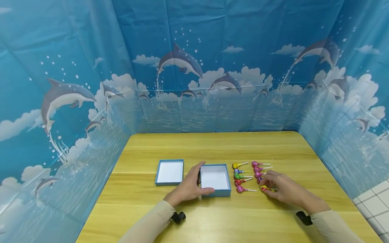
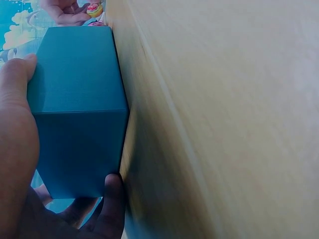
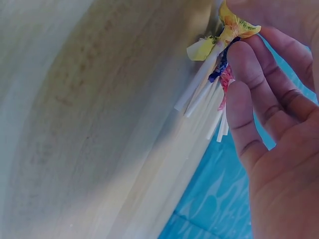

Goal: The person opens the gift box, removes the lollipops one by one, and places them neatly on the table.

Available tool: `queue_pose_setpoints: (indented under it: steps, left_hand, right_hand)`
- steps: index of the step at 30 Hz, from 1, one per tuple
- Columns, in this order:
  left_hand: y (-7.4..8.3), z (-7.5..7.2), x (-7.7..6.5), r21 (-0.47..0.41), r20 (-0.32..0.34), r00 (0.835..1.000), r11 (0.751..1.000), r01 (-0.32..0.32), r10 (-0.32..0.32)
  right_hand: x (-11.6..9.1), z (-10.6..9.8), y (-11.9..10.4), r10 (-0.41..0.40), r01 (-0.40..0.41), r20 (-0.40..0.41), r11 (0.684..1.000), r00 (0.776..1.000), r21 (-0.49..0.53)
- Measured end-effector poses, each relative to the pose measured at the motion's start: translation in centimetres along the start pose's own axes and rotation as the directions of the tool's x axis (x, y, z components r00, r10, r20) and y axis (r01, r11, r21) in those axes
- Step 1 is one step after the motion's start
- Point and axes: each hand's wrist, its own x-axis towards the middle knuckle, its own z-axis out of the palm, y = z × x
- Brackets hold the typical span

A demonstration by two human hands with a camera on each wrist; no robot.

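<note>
My left hand (image 1: 189, 185) grips the open blue box (image 1: 223, 193) from its left side, thumb at the front and fingers toward the back. Close up in the left wrist view, the thumb and fingertips touch the walls of the box (image 2: 79, 74). My right hand (image 1: 285, 190) pinches a yellow-and-red wrapped lollipop (image 1: 263, 188) at the near end of the right column. The right wrist view shows its yellow wrapper (image 3: 233, 27) between thumb and fingers, white stick pointing away. Beyond it lie purple and pink lollipops (image 1: 257, 169), partly hidden by the hand.
A shallow blue lid (image 1: 171, 172) with a white inside lies left of the box. Between the box and my right hand is a column of several lollipops (image 1: 238, 176) in mixed colours. A dolphin-print curtain (image 1: 206, 111) hangs around the wooden table (image 1: 212, 219).
</note>
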Motion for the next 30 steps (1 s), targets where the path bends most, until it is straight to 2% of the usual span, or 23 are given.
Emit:
queue_pose_setpoints:
  steps: [6, 13, 19, 30]
  left_hand:
    - [0.08, -0.09, 0.05, -0.002, 0.0, 1.0, 1.0, -0.003, 0.003]
    - [0.19, -0.21, 0.04, -0.006, 0.0, 1.0, 1.0, -0.004, 0.004]
    - [0.1, -0.12, 0.04, 0.004, 0.0, 1.0, 1.0, -0.004, 0.004]
    - [0.01, -0.07, 0.12, -0.002, -0.006, 1.0, 1.0, -0.013, 0.013]
  right_hand:
    - [-0.05, 0.03, 0.01, 0.021, -0.021, 0.0, 1.0, 1.0, -0.006]
    - [0.07, 0.09, 0.02, -0.007, 0.006, -0.033, 0.999, 0.999, -0.039]
    - [0.24, 0.01, -0.2, 0.019, -0.019, -0.003, 0.999, 1.0, -0.041]
    - [0.23, 0.15, 0.07, -0.011, 0.009, -0.039, 0.998, 0.999, -0.057]
